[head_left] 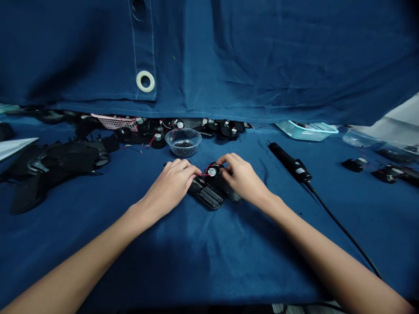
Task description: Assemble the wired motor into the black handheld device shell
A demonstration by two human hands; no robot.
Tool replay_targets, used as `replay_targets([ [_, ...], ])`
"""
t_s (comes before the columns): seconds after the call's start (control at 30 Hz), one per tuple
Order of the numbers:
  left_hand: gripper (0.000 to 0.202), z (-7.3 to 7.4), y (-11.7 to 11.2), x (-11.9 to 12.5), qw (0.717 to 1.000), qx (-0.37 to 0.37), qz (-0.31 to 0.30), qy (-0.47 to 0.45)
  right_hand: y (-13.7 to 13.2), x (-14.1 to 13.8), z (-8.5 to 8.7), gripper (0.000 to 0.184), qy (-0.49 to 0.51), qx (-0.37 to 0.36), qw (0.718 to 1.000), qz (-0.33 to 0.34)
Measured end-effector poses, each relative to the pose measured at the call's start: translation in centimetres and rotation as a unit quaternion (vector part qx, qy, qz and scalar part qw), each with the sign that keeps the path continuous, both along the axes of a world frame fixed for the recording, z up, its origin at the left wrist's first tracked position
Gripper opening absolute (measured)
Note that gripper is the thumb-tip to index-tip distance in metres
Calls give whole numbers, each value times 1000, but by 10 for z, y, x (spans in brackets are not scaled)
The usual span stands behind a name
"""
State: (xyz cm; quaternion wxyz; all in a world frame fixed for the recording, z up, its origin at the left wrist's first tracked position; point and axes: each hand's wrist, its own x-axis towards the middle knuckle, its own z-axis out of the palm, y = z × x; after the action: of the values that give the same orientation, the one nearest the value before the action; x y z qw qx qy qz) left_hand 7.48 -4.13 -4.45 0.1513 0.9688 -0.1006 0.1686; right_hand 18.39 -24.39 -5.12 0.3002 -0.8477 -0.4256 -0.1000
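A black plastic housing (209, 195) with a ribbed grille lies on the blue cloth at the centre. A small round speaker (211, 171) with red wires sits at its top. My left hand (173, 183) curls over the housing's left end, fingers closed on it. My right hand (240, 174) grips the right side, its fingertips pinching at the speaker. Part of the housing is hidden under both hands.
A clear bowl (183, 141) of small dark screws stands just behind. A black electric screwdriver (290, 163) with a cable lies to the right. Black housings (59, 165) pile at left, speaker parts (196, 126) along the back, a teal basket (306, 130) at right.
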Motion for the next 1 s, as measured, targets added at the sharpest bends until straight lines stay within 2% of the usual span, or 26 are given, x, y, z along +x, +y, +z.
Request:
replay_targets([
  [0.2, 22, 4, 3, 0, 992, -122, 9, 32, 0, -2, 1, 18, 32, 24, 999, -25],
  [0.3, 20, 5, 4, -1, 987, -156, 19, 33, 1, -1, 0, 19, 58, 38, 997, -39],
  [0.47, 20, 5, 2, -1, 985, -166, 27, 40, 1, 2, -4, 20, 83, 28, 995, -55],
  [0.8, 21, 7, 1, -1, 982, -182, 20, 49, 2, 3, -3, 15, 49, 7, 997, -61],
  [1.0, 21, 3, 1, -1, 983, -182, 18, 10, 2, 3, -6, 14, 33, -9, 998, -61],
])
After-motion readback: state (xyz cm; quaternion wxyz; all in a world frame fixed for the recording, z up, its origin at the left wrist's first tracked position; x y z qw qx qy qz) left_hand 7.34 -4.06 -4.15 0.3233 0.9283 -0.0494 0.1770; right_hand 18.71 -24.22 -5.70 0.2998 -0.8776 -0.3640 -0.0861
